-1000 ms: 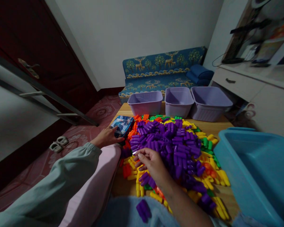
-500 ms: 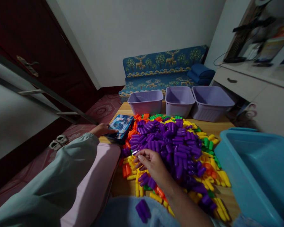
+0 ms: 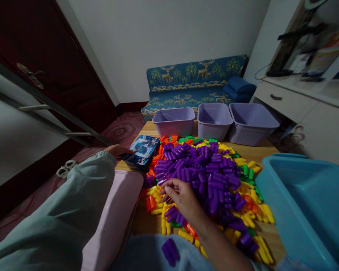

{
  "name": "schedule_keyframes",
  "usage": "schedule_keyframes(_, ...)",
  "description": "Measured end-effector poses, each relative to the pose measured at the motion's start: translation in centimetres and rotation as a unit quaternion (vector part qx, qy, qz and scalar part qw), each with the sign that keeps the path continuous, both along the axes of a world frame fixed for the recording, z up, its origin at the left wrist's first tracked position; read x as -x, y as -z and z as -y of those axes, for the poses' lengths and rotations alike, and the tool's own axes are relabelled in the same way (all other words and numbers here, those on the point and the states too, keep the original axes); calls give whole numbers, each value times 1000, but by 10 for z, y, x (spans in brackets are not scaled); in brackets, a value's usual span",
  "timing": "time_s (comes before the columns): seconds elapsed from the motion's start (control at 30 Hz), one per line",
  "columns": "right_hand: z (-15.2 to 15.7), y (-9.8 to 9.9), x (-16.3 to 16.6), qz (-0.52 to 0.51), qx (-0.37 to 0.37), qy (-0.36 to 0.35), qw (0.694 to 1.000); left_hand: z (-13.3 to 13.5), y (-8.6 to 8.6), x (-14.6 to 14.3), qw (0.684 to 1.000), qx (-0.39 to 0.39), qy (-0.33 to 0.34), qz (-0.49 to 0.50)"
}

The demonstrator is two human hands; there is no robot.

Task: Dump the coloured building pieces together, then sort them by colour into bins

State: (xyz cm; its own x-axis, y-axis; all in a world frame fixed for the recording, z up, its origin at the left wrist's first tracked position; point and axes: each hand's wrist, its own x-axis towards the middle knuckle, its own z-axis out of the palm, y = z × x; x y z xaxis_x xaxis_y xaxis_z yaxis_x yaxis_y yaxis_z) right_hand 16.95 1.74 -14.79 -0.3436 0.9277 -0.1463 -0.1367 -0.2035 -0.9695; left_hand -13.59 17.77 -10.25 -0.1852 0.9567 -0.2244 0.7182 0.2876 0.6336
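Observation:
A big heap of plastic tube pieces (image 3: pixel 206 177), mostly purple on top with yellow, orange and green round the edges, covers the wooden table (image 3: pixel 149 131). My right hand (image 3: pixel 182 195) rests on the near left side of the heap, its fingers curled among the purple and yellow pieces. My left hand (image 3: pixel 117 149), in a pale green sleeve, grips the near edge of a blue picture box (image 3: pixel 142 148) at the table's left edge. One purple piece (image 3: pixel 170 251) lies on my lap.
Three empty lilac bins (image 3: pixel 173 121) (image 3: pixel 214 119) (image 3: pixel 252 122) stand in a row at the table's far edge. A large blue tub (image 3: pixel 307 203) sits at the right. A pink stool (image 3: pixel 115 210) is by my left arm. A blue patterned sofa, dark door and white cabinet surround the table.
My left hand has drawn back and up along the box's near edge, and the box has tilted slightly. My right hand has stayed on the heap, barely shifting.

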Motion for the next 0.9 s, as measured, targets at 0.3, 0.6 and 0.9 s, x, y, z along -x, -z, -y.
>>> schedule_keyframes(0.3,2,6,4,18,-18,-2,1000,27,2,-30,980,-98,21,-174)
schedule_keyframes(0.6,4,9,4,35,-17,-6,999,57,24,-69,874,-148,192,-421)
schedule_keyframes(0.9,14,-14,2,77,-10,-63,995,66,27,-30,841,-145,269,-448)
